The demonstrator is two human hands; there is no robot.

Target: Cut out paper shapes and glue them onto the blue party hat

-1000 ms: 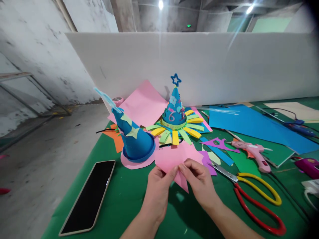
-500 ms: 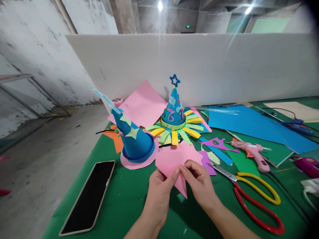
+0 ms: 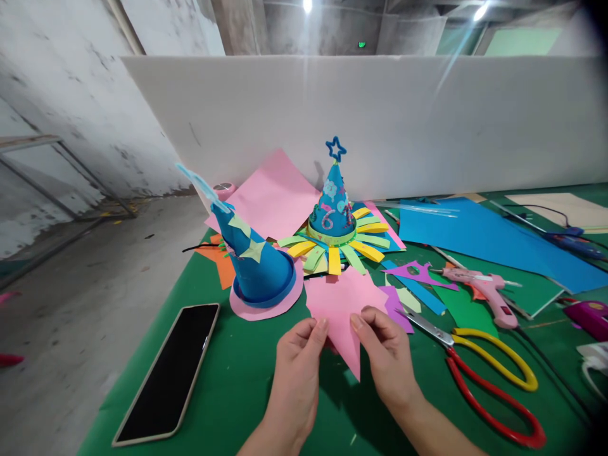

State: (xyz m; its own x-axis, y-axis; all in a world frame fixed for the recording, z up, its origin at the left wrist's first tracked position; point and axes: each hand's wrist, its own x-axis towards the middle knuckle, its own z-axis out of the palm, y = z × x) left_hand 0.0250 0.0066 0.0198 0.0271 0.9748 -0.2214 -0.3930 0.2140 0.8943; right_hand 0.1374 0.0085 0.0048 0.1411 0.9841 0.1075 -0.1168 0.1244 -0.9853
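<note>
A: Pink paper (image 3: 342, 303), star-like cut. Where does it sit against the hands?

B: Held low over the green bench (image 3: 228, 392), dead centre. Most of the sheet lies ahead of the fingers, fanning away from me; one long point hangs back toward me between the two wrists. I read its long axis as running near to far, leaning a little right at the near tip.

A: Grip?

B: Left hand (image 3: 297, 367) pinches the near edge, thumb on top, fingers closed on the paper. Right hand (image 3: 387, 354) does the same just beside it, with a small gap between the thumbs. Both are equally near; neither leads.

A: Around it?

B: The far edge of the paper is just short of the fringed hat (image 3: 335, 221). Left of that is the blue cone hat (image 3: 254, 266) on a pink disc. Purple scraps (image 3: 396, 310) lie just right of the sheet, the scissors (image 3: 479, 367) beyond them near the right hand, and the glue gun (image 3: 482, 291) farther out. The phone (image 3: 168, 373) is well apart on the left.
</note>
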